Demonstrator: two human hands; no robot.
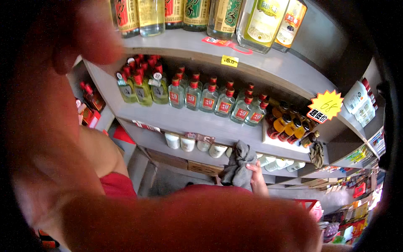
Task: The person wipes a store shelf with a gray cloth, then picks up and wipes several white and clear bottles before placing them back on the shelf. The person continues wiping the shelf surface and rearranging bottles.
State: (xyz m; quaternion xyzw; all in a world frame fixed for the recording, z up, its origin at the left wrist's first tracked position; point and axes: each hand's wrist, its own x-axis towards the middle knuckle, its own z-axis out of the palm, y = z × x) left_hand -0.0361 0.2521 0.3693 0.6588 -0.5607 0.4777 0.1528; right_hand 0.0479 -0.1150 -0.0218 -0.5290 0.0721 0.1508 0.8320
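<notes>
right hand (pixel 254 172) closed on a crumpled grey cloth (pixel 240 166). from here, cloth sits in front of the lower row of white containers (pixel 187 145); can't tell if it touches the shelf. left hand (pixel 54 176) raised big and blurred, thumb and finger spread wide; can't tell if it grips anything. middle shelf (pixel 140 114): clear red-capped bottles (pixel 208 102) between yellow-green ones (pixel 143 93) on the left and dark-capped amber ones (pixel 282 124) on the right. bigger liquor bottles (pixel 263 23) above.
</notes>
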